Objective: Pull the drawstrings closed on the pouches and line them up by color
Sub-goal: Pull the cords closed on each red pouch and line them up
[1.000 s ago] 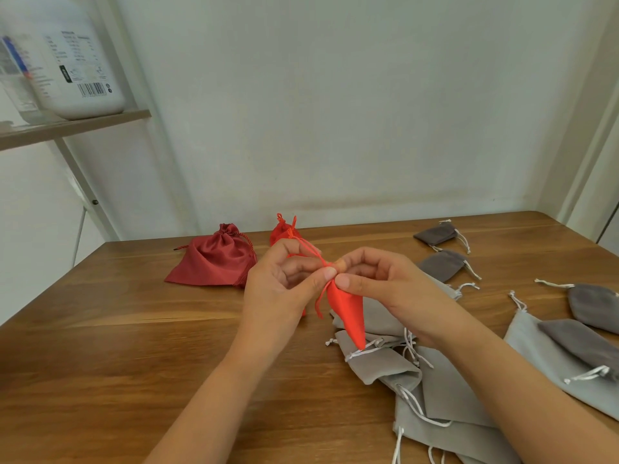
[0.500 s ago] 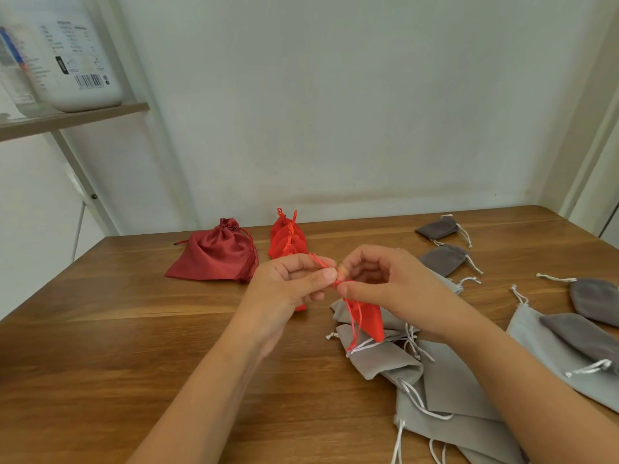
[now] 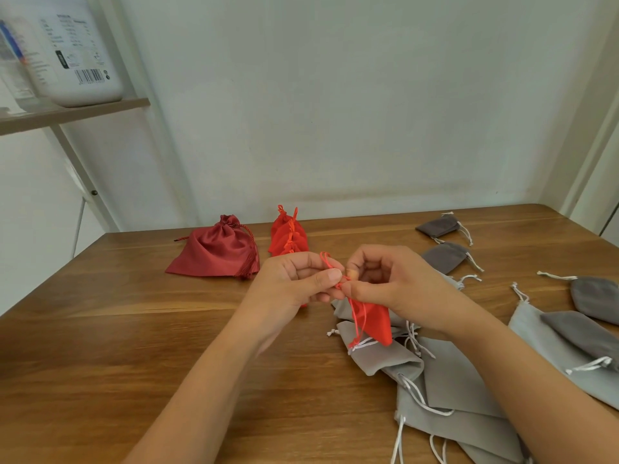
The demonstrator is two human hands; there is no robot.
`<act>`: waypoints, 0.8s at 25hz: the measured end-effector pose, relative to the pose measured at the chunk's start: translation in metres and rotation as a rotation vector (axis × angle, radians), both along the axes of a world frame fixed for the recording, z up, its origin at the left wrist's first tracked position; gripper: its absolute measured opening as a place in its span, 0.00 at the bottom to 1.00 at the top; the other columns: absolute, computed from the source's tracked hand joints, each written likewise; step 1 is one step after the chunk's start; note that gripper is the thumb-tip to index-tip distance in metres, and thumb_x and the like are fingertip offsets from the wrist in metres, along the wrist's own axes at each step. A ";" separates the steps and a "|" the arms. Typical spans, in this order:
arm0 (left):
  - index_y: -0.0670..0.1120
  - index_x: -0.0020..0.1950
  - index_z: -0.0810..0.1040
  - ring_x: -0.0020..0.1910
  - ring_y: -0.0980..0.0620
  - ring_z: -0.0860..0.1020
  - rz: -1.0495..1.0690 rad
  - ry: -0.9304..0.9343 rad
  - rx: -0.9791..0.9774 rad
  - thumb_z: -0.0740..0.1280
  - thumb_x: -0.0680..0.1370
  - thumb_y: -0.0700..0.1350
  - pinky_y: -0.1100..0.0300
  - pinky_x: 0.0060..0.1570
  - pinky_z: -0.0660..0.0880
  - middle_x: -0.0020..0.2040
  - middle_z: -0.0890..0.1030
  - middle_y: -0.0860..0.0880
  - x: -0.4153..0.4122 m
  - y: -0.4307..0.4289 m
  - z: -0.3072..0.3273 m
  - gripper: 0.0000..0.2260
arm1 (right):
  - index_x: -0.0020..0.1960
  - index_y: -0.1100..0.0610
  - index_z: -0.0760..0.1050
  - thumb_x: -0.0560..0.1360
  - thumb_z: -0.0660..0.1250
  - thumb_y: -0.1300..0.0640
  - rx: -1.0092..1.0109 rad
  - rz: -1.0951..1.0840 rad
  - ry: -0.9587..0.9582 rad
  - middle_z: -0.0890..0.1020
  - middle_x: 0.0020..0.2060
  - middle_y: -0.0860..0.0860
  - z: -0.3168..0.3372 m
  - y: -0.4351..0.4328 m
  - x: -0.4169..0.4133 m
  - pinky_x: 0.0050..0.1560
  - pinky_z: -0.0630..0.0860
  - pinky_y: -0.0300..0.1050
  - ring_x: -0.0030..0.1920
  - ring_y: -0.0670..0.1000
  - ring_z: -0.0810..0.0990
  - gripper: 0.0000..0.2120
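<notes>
Pinching its drawstring (image 3: pixel 325 262) in our left grip (image 3: pixel 294 283) and its neck in our right grip (image 3: pixel 385 283), fingers curled tight, we hold the red pouch (image 3: pixel 376 321) hanging just below, above grey pouches (image 3: pixel 378 361).

light: bright, soft, even
shadows: faint on table (image 3: pixel 100 329)
sheen: dark red pouch (image 3: pixel 214 256)
blur: jug (image 3: pixel 77 61) top-left
edges: door frame (image 3: pixel 582 145) bowed

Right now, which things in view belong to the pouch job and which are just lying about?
Job: small red pouch, pinched at its neck by the right hand, its drawstring pinched by the left hand; row of red pouches; dark red satin pouch; dark grey pouches; light grey pouches.
Lying about: white labelled container; shelf under it.
</notes>
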State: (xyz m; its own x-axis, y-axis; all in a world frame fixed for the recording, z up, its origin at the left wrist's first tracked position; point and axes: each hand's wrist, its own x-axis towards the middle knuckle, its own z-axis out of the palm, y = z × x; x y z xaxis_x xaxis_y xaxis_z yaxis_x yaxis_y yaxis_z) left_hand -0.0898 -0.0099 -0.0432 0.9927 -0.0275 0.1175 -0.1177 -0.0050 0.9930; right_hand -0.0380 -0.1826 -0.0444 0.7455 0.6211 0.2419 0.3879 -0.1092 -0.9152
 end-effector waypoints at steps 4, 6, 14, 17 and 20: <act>0.42 0.45 0.82 0.34 0.57 0.81 0.021 -0.026 0.056 0.69 0.72 0.35 0.69 0.36 0.76 0.34 0.84 0.48 -0.001 -0.001 0.001 0.04 | 0.44 0.66 0.75 0.73 0.70 0.67 0.028 -0.011 -0.002 0.80 0.32 0.51 0.000 -0.001 0.000 0.33 0.73 0.34 0.31 0.43 0.80 0.04; 0.42 0.45 0.82 0.36 0.56 0.82 -0.003 -0.030 0.065 0.71 0.70 0.34 0.68 0.38 0.77 0.36 0.84 0.48 -0.001 0.002 0.002 0.06 | 0.44 0.66 0.76 0.73 0.70 0.67 0.029 -0.014 0.000 0.81 0.33 0.51 -0.001 -0.001 0.001 0.35 0.75 0.36 0.33 0.43 0.80 0.03; 0.43 0.43 0.82 0.39 0.53 0.82 0.078 -0.135 0.130 0.74 0.68 0.34 0.65 0.41 0.77 0.38 0.84 0.48 0.002 0.001 -0.004 0.07 | 0.45 0.65 0.77 0.73 0.70 0.66 0.038 -0.046 -0.022 0.83 0.39 0.60 0.000 0.000 0.000 0.46 0.80 0.52 0.39 0.53 0.83 0.02; 0.45 0.41 0.81 0.34 0.57 0.79 0.119 -0.200 0.218 0.73 0.70 0.32 0.69 0.35 0.73 0.34 0.82 0.52 0.001 -0.002 -0.004 0.09 | 0.44 0.64 0.76 0.73 0.70 0.66 0.053 -0.046 -0.006 0.82 0.38 0.61 -0.002 0.003 0.000 0.44 0.79 0.52 0.37 0.54 0.82 0.02; 0.46 0.40 0.79 0.31 0.59 0.78 0.157 -0.250 0.252 0.71 0.71 0.31 0.70 0.32 0.71 0.31 0.80 0.54 0.000 -0.005 -0.005 0.10 | 0.43 0.62 0.76 0.73 0.70 0.66 0.102 -0.036 0.040 0.82 0.37 0.59 -0.001 0.006 -0.001 0.39 0.80 0.45 0.36 0.52 0.82 0.02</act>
